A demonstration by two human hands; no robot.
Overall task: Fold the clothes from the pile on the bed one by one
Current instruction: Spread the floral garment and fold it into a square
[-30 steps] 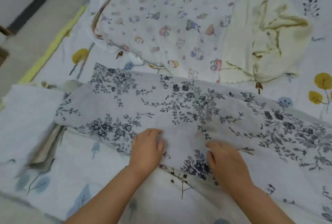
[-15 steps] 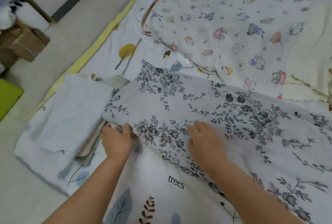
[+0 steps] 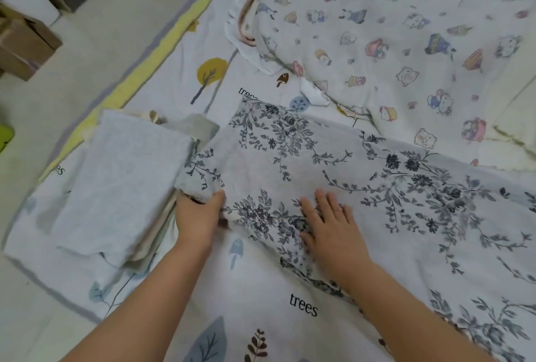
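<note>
Two hands on floral garment (image 3: 333,164) | left hand (image 3: 198,216) grasps its left corner | right hand (image 3: 330,222) pressed flat, fingers straight | folded stack (image 3: 121,176) just left

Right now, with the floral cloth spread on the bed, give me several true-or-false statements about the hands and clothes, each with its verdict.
1. The left hand grips the floral cloth at its left edge. True.
2. The right hand lifts the cloth clear of the bed. False: it lies flat on the cloth, fingers straight.
3. A pale grey folded stack sits left of the floral cloth. True.
4. The cartoon-print garment is under both hands. False: it lies beyond the floral cloth, untouched.
</note>
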